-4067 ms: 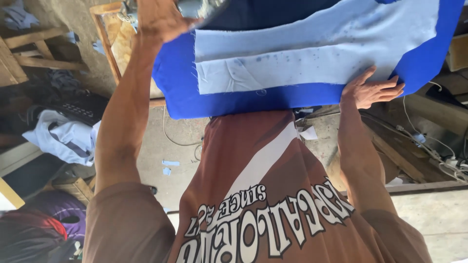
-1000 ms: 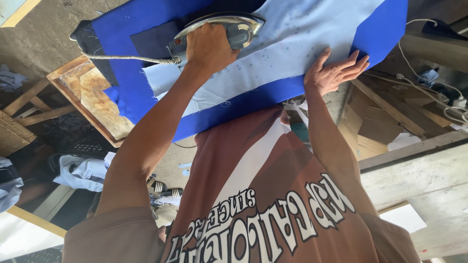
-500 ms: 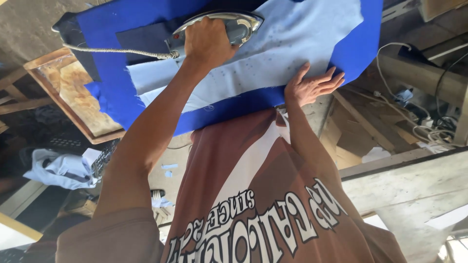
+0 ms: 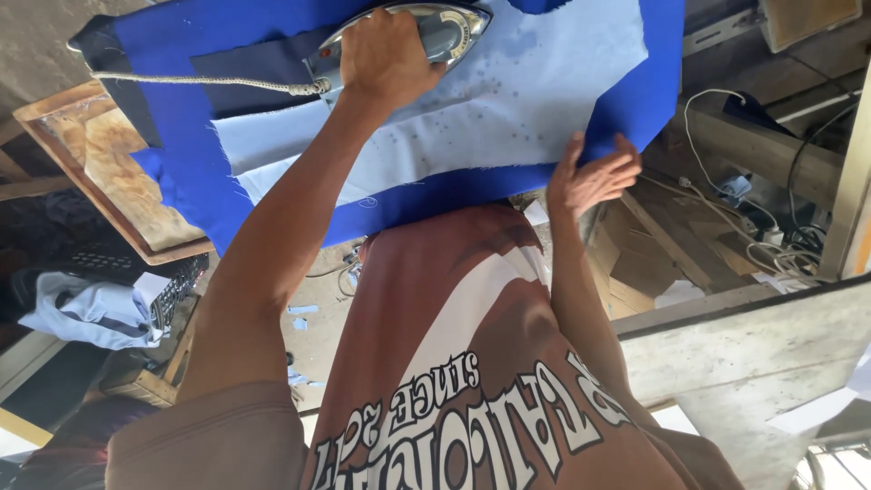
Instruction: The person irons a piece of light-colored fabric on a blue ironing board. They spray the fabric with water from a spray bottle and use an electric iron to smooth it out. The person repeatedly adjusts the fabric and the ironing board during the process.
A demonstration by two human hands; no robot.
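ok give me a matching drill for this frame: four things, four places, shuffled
Things:
A. iron
B. right hand
C. wooden tray
D. white cables

Places:
1. right of the blue board cover
2. gripped by the left hand
3. left of the board cover, partly under it
4. at the pale cloth's near edge, fingers spread

Pairs: A-2, B-4, C-3, D-1
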